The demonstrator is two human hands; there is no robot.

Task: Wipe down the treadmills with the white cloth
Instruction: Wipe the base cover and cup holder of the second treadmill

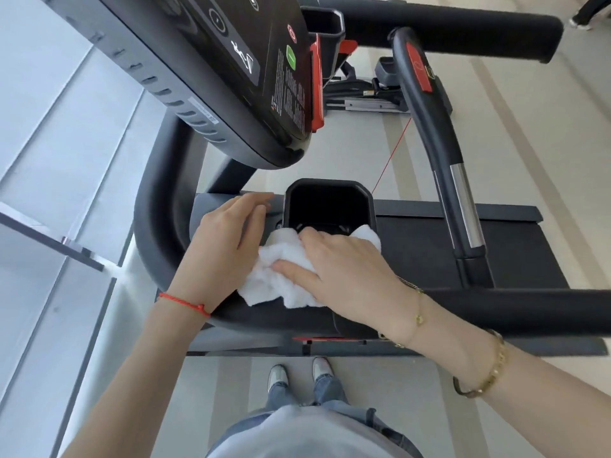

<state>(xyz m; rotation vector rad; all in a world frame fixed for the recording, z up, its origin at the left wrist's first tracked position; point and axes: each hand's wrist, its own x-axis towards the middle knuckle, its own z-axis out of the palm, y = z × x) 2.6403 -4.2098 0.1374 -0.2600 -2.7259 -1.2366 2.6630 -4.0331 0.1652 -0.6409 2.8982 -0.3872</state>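
Observation:
A crumpled white cloth (pixel 279 285) lies on the black handlebar (pixel 155 233) of the treadmill, at the near edge of a black cup holder (pixel 329 206). My right hand (pixel 347 269) presses down on the cloth, fingers spread over it and reaching into the holder's near side. My left hand (pixel 221 246) rests flat on the curved bar just left of the cloth, fingers straight and pointing toward the holder. The tilted console (pixel 231 67), with red and green buttons, hangs above.
A padded right handrail (pixel 515 310) runs off to the right, with a chrome-tipped grip bar (pixel 463 206) above the belt (pixel 423 256). A second treadmill rail (pixel 446 31) crosses the top. A window frame (pixel 49 239) fills the left. My shoes (pixel 297 375) stand on the floor.

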